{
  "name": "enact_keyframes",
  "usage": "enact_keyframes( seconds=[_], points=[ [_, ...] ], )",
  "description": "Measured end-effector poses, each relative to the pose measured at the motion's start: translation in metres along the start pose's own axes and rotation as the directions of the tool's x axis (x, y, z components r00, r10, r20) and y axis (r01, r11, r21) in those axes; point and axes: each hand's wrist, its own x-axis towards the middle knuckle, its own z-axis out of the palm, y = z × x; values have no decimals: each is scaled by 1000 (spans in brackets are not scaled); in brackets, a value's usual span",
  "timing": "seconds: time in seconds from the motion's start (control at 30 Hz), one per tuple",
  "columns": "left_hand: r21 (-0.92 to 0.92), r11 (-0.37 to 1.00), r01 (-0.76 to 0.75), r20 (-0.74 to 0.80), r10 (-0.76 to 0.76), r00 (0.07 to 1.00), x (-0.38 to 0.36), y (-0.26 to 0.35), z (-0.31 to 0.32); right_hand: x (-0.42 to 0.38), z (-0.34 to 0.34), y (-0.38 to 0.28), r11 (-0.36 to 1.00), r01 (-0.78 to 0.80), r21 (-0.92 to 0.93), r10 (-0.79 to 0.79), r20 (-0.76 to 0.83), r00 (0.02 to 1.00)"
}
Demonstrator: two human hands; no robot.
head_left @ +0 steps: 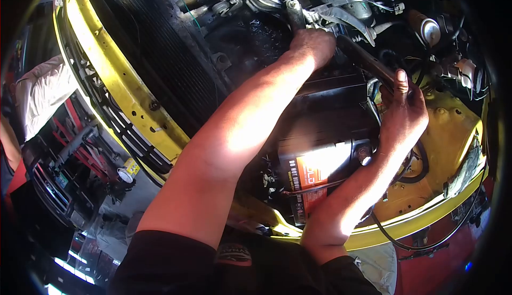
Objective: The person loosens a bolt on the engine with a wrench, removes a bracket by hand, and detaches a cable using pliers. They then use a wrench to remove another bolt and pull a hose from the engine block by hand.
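Yellow car body (114,89) wraps the open engine bay, front edge running down the left side of view, right inner wing (453,129) also yellow

Radiator (160,55) sits just inside the front edge, dark finned face, tilted in this view

Battery (325,135) is black, at the near right corner of the bay, orange-red label (309,180) on its near face, one terminal post (364,153) catching light on top

Engine parts (341,1) at the far edge: metal brackets, hoses, connector plugs, too cluttered to name individually

Left hand (314,44) reaches deep to the far side of the bay, knuckles up, fist closed around something under the metal bracket (293,12); what it holds is hidden by the hand itself, so grip reads clamped, object unclear

Right hand (402,113) is above the battery's right end, fingers wrapped on a long dark bar-like tool handle (368,60) that runs diagonally up-left toward the left hand; thumb extended along the bar. Grip is clamped on it

Both forearms cross over the battery, left one brightly lit

Black cable (410,241) loops along the near right edge of the yellow body

Outside the bay, left: another person's light sleeve (42,92), small white-capped container (127,171) on the floor
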Motion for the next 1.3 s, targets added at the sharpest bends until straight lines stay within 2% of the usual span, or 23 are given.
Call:
enact_keyframes(
  seconds=[0.13,0.2,0.27,0.3,0.33,0.4,0.43,0.47,0.5,0.63,0.73,0.77,0.8,0.87,0.9,0.93,0.97,1.0,1.07,1.1,1.13,1.23,1.3],
  points=[
    [-19,998,-55,28,55,998,10,-6,-6,1,1,-3,999,20,-34,-21,-7,1000],
    [-120,993,14,201,11,979,17,-4,-19,8,-3,2,995,6,-101,-4,23,1000],
    [86,996,3,177,-19,984,23,-9,-41,2,-4,-4,985,60,-160,-57,25,998],
    [215,977,-14,239,-38,970,47,-15,-33,4,-4,-1,991,82,-107,-81,12,997],
    [143,987,-70,499,-11,867,86,-34,-11,3,-5,-1,995,73,-67,-73,5,997],
    [127,983,-134,399,73,914,71,-29,-10,1,-4,-3,998,60,28,-60,0,998],
    [129,978,-166,340,114,933,65,-30,-13,6,-8,0,993,85,-83,-84,9,996],
    [134,971,-200,279,157,947,60,-31,-16,6,-8,1,997,71,-40,-71,10,997],
    [-113,959,-258,108,270,957,38,-34,-21,6,-8,1,998,56,0,-56,11,998],
    [-186,971,-150,94,169,981,42,-37,-11,3,-8,3,993,27,117,-28,10,1000],
    [-217,964,-155,88,177,980,40,-36,-11,7,-13,0,978,101,-185,-103,-6,995],
    [-122,980,-159,114,173,978,46,-39,-6,12,-14,4,966,100,-238,-104,-1,995],
    [-331,894,-301,13,323,946,39,-45,-7,13,-15,7,946,145,-289,-151,0,989],
    [-182,981,-72,148,100,984,10,-29,-44,14,-15,12,926,193,-325,-202,7,979],
    [-103,970,-221,-236,191,953,6,-51,-20,15,-14,14,929,198,-311,-205,9,979],
    [-198,959,-203,-87,189,978,-2,-52,-40,15,-14,13,933,202,-297,-209,10,978],
    [-91,996,-17,60,23,998,-15,-51,-55,13,-14,11,962,137,-235,-138,12,990],
    [-18,1000,5,-94,-7,996,-33,-62,-52,11,-13,7,983,73,-168,-71,18,997],
    [27,979,200,-13,-200,980,-78,-42,-92,13,-11,13,990,92,-109,-95,-25,995],
    [-22,983,185,-83,-186,979,-102,-39,-105,15,-9,16,992,99,-78,-103,-47,994],
    [50,999,-6,-275,20,961,-128,-44,-114,15,-9,14,992,85,-91,-89,-43,995],
    [183,973,138,-473,-36,881,-200,-44,-147,14,-11,12,992,69,-101,-72,-30,997],
    [249,962,112,-579,55,813,-237,-69,-153,15,-10,11,991,58,-124,-62,-27,998]
  ],
)
